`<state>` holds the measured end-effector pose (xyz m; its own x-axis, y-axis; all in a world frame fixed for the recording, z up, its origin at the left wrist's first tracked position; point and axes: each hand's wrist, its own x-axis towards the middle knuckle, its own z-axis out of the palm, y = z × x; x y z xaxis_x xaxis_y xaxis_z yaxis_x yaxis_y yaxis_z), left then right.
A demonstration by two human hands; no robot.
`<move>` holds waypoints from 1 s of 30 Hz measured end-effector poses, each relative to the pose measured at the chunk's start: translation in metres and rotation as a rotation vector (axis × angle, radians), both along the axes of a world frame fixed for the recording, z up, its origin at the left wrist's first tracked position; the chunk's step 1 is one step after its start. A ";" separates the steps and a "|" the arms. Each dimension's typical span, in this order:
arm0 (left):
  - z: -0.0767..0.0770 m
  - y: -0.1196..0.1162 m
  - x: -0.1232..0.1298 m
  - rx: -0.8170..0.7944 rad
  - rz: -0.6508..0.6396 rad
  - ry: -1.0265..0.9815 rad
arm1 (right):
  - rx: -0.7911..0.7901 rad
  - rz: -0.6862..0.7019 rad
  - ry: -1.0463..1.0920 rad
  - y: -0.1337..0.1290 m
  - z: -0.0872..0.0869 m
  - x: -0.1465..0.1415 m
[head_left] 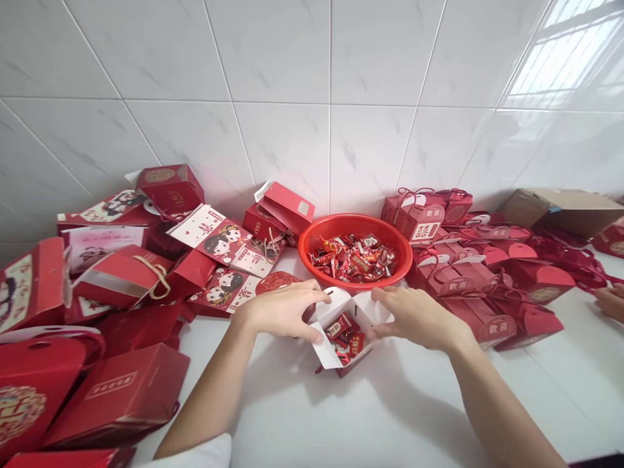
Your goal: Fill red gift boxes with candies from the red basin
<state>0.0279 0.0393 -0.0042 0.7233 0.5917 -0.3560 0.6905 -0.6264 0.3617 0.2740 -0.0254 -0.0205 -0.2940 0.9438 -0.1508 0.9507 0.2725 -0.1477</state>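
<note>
The characters 歡喜 can be read on the tab of a handled red box [409, 214], above 囍 on its pale panel [426, 231]. 歡喜 is repeated on a middle box [459, 276] and a front box [480, 320]. Print on the candy wrappers [340, 326] is too small to be read.

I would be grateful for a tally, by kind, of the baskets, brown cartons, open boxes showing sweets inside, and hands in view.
Red basket: 1
Brown carton: 1
Open box with sweets: 1
Hands: 3 (left hand, right hand, another person's hand)
Total: 6
</note>
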 end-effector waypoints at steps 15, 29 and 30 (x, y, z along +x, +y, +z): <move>-0.017 -0.012 0.020 0.076 0.046 -0.064 | 0.017 0.178 0.583 -0.051 -0.042 -0.014; -0.022 -0.013 0.024 -0.047 -0.072 -0.087 | 0.366 -0.226 0.948 -0.045 -0.116 -0.026; -0.023 -0.014 0.025 -0.051 -0.059 -0.067 | 0.333 -0.254 0.972 -0.043 -0.121 -0.026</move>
<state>0.0530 0.0253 -0.0267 0.7795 0.5297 -0.3344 0.6262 -0.6446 0.4385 0.2485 -0.0686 -0.1410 0.0629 0.9451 0.3206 0.4984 0.2486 -0.8305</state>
